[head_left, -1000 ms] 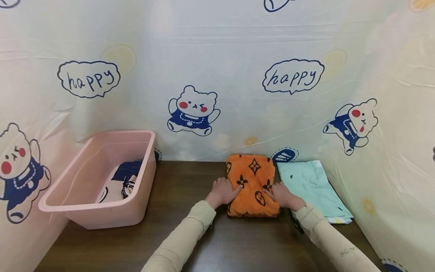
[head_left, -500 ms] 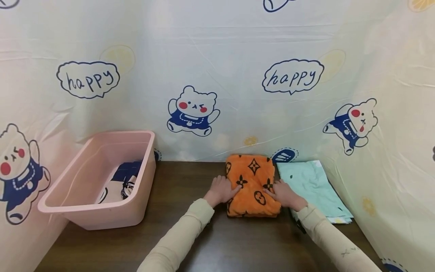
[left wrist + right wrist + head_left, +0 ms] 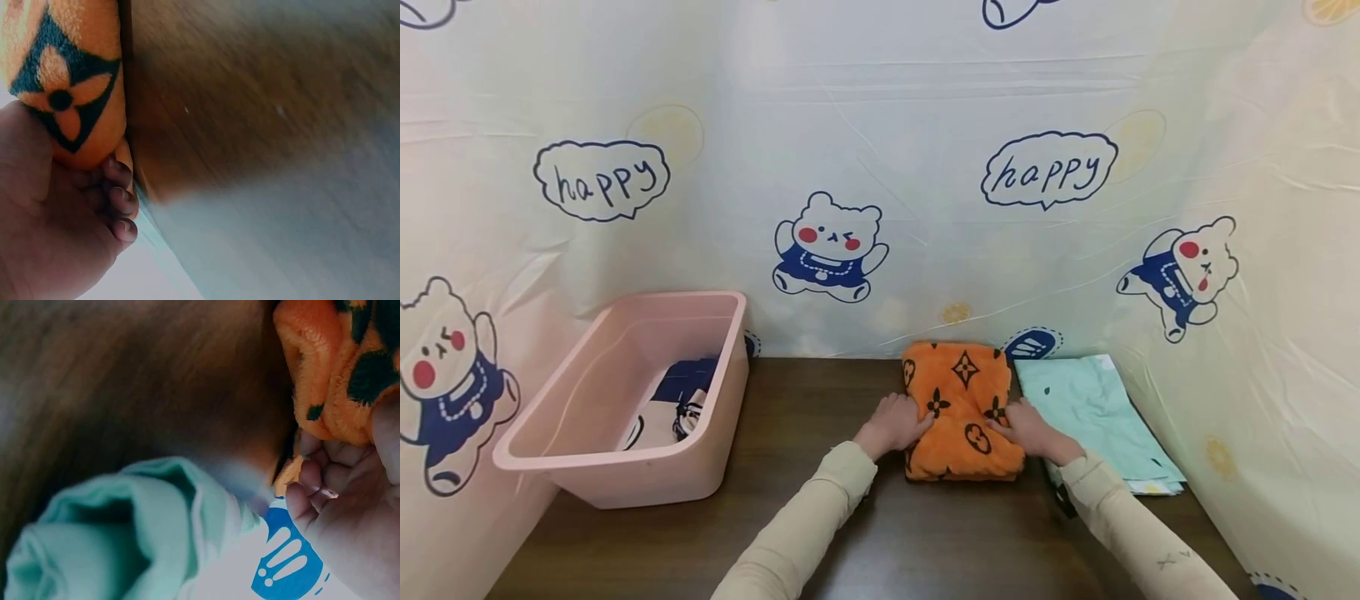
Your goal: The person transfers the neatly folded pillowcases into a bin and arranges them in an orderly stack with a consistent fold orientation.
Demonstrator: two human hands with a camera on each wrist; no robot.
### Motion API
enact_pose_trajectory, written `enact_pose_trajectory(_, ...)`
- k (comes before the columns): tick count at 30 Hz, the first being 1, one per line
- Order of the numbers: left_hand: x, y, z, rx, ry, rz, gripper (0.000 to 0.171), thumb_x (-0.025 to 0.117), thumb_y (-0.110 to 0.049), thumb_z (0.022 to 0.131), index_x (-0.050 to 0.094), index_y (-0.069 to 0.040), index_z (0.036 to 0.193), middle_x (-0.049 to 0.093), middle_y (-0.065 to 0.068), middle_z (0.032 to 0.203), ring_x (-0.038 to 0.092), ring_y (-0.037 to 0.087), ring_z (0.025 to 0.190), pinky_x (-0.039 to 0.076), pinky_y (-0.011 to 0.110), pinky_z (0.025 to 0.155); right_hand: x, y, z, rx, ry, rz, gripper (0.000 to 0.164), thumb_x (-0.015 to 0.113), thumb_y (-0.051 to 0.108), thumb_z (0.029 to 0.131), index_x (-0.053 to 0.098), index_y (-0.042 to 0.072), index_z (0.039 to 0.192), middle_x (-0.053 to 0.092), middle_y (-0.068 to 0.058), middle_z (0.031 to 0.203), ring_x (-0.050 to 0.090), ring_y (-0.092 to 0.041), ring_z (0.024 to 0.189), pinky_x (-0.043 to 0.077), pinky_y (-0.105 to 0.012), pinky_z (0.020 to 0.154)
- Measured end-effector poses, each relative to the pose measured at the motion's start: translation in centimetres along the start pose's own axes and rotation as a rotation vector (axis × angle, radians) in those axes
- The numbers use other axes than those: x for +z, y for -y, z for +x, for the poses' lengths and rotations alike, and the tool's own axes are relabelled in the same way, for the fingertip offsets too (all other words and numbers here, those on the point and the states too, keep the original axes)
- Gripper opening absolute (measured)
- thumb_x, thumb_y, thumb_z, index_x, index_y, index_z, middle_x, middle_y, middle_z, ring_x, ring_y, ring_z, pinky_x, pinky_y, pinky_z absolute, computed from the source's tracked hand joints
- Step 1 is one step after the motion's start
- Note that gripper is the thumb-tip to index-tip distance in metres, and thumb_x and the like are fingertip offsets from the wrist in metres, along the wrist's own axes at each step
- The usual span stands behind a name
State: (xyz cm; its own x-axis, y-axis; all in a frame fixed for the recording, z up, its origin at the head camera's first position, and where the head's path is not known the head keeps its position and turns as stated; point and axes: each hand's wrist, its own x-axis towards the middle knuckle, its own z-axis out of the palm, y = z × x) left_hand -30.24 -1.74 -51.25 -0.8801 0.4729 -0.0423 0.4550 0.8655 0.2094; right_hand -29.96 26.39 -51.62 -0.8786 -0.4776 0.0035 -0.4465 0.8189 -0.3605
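A folded orange plush cloth [image 3: 962,383] with black flower prints lies on the dark table in the head view. My left hand [image 3: 892,423] grips its left side, thumb on top. On the opposite side my right hand [image 3: 1032,429] holds the edge, thumb likewise over the top. Seen from the left wrist, curled fingers [image 3: 122,200] tuck in at the cloth's lower side. From the right wrist, the fingers [image 3: 312,487] bend in beneath the layered orange folds [image 3: 325,381]. Just right of the right hand lies a folded mint-green cloth [image 3: 1075,408].
A pink plastic tub [image 3: 617,467] stands at the left, with white and navy fabric [image 3: 662,417] inside. Brown table surface [image 3: 805,417] spans the space between tub and orange cloth. A printed curtain [image 3: 917,150] borders the back and both sides.
Both hands stay at the sides of the orange cloth. The whole head view has shifted slightly, with everything appearing a little further right and lower.
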Motion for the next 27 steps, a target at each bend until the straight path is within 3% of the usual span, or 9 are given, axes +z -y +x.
enact_pose_trajectory(9,0.2,0.5,0.0,0.029,-0.051,-0.044,0.062,0.037,-0.043,0.109,0.044,-0.018,0.052,0.041,0.000,0.053,0.045,0.020,0.054,0.043,0.032,0.070,0.0,0.2,-0.4,-0.037,-0.156,-0.106,0.049,0.060,0.029,0.103,0.046,0.015,0.058,0.037,0.004,0.055,0.036,-0.014,0.055,0.031,-0.030,0.064)
enact_pose_trajectory(16,0.3,0.5,-0.4,0.028,-0.102,-0.031,0.060,0.038,-0.041,0.108,0.046,-0.017,0.054,0.045,0.002,0.061,0.054,0.023,0.069,0.050,0.041,0.082,0.3,0.3,-0.6,-0.026,-0.221,-0.176,0.051,0.058,0.034,0.104,0.048,0.017,0.057,0.039,0.002,0.057,0.038,-0.017,0.059,0.032,-0.031,0.058)
enact_pose_trajectory(27,-0.3,0.4,-1.0,0.037,-0.136,-0.040,0.059,0.038,-0.040,0.108,0.044,-0.017,0.054,0.046,0.002,0.060,0.055,0.025,0.067,0.050,0.041,0.078,-0.6,1.6,-0.9,0.004,-0.245,-0.192,0.047,0.061,0.032,0.102,0.048,0.015,0.060,0.040,0.001,0.060,0.042,-0.022,0.067,0.033,-0.033,0.061)
